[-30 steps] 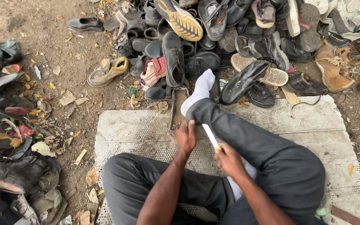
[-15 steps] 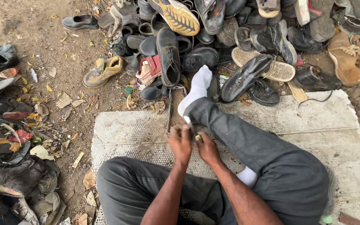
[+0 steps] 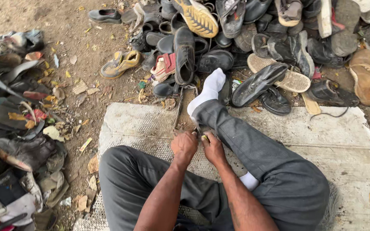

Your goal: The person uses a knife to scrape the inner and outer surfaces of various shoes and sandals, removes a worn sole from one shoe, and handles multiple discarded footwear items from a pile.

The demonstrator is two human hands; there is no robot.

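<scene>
Gripping a small yellowish object (image 3: 204,137) together, left hand (image 3: 184,146) and right hand (image 3: 213,148), both closed, beside grey trouser leg (image 3: 253,147).

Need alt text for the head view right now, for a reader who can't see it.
A seated person in grey trousers brings the left hand and right hand together over a small yellowish object beside the outstretched leg on a pale mat. A heap of worn shoes fills the dirt ground ahead.

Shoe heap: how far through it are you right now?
Nothing shows as finished. Both hands, left hand and right hand, meet over a small pale piece on the mat; what it is, I cannot tell. The shoe pile beyond lies untouched.
</scene>
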